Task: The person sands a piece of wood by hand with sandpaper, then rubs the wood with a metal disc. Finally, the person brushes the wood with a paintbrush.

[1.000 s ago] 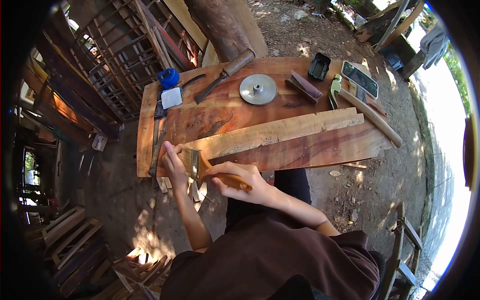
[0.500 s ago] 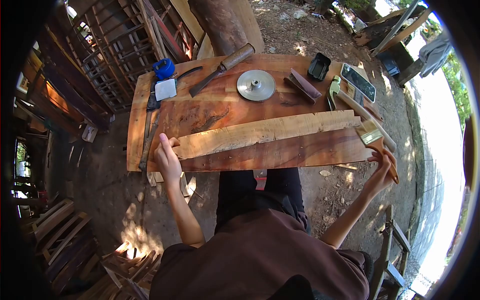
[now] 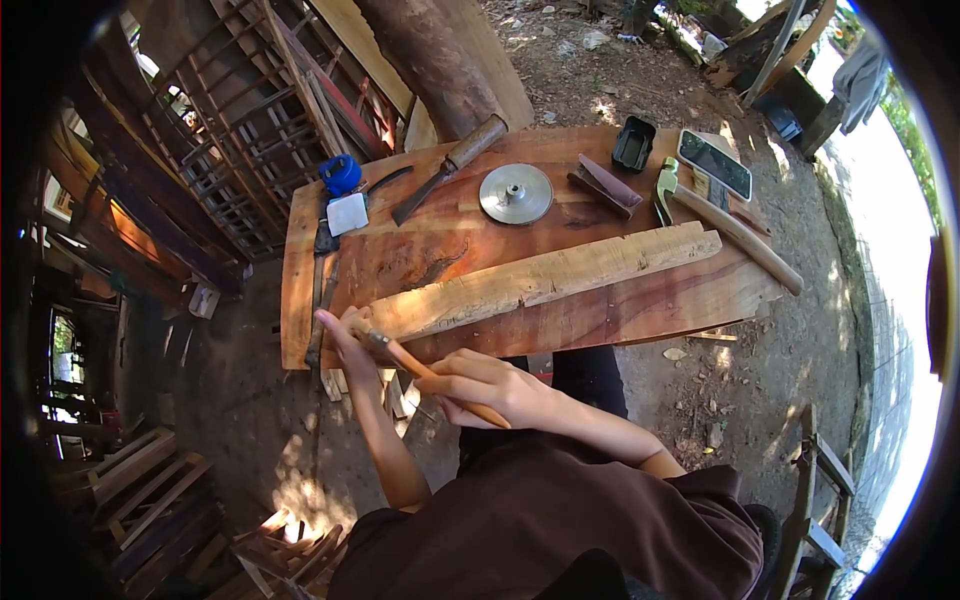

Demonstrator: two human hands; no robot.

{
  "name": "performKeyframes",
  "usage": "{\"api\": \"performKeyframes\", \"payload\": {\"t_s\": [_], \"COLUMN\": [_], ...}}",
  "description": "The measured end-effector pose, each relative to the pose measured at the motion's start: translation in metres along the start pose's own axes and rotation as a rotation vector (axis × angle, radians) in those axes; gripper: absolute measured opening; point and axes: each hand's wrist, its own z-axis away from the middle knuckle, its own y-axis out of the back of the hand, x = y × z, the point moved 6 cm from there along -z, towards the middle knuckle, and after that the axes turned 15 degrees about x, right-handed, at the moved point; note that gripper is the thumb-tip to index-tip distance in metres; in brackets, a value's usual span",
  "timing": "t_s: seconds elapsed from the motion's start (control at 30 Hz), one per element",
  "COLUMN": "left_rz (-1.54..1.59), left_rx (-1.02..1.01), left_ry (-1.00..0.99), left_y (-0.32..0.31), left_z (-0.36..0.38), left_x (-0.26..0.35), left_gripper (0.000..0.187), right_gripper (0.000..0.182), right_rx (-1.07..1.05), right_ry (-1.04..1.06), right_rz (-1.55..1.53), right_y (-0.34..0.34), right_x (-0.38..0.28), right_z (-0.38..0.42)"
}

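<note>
A long, pale wooden plank (image 3: 540,278) with a rough, pitted edge lies slanted across the wooden table (image 3: 630,318). My left hand (image 3: 350,342) grips its left end, thumb pointing up. In my right hand (image 3: 500,390) is a paintbrush (image 3: 408,362) with an orange-brown handle, its head pointing at the plank's left end beside my left fingers. The bristles are mostly hidden near that hand.
Along the table's back lie a blue tape measure (image 3: 341,175), a wood-handled chisel (image 3: 456,165), a metal disc (image 3: 515,196), folded sandpaper (image 3: 606,186), a black tray (image 3: 633,145) and a phone (image 3: 715,164). A hammer (image 3: 738,238) lies at right, partly beside the plank.
My right hand has swept the paintbrush from the plank's right end to its left end. The plank has tilted, showing more of its front edge, and my left hand still holds it.
</note>
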Motion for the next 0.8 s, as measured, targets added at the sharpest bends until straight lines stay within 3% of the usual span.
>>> {"api": "performKeyframes", "payload": {"t_s": [0.03,0.07,0.17,0.27,0.3,0.33,0.4,0.57,0.7,0.8], "left_rz": [0.090,0.095,0.049,0.016,0.005,0.012,-0.001,0.024,-0.008,-0.030], "left_rx": [-0.128,-0.131,0.071,0.154,0.064,0.065,0.117,0.084,0.119,0.121], "left_ry": [0.031,0.026,-0.046,-0.057,-0.042,-0.030,-0.149,-0.164,-0.218,-0.238], "left_y": [0.000,0.000,0.000,-0.004,-0.003,-0.002,-0.002,-0.005,-0.005,-0.005], "left_z": [-0.005,-0.009,0.000,0.010,0.005,0.000,-0.005,0.002,0.005,0.005], "left_x": [-0.005,-0.012,0.001,0.015,0.009,0.002,-0.004,0.007,0.013,0.013], "left_gripper": [0.099,0.099,0.091,0.090,0.090,0.090,0.089,0.086,0.085,0.086], "right_gripper": [0.038,0.038,0.033,0.024,0.021,0.018,0.013,0.019,0.019,0.014], "right_rx": [0.022,0.023,0.074,0.331,0.409,0.537,0.680,1.102,1.139,0.867], "right_ry": [-0.046,-0.040,-0.226,-0.353,-0.312,-0.415,-0.302,-0.231,-0.158,-0.243], "right_rz": [-0.002,0.001,0.071,0.271,0.418,0.352,0.506,0.834,0.743,0.378], "right_y": [0.000,0.007,0.056,0.132,0.162,0.193,0.246,0.337,0.309,0.218], "right_x": [0.006,0.005,0.011,-0.001,-0.011,-0.003,-0.018,-0.048,-0.051,-0.026], "right_z": [-0.001,-0.002,0.007,0.019,0.025,0.049,0.065,0.093,0.080,0.057]}}
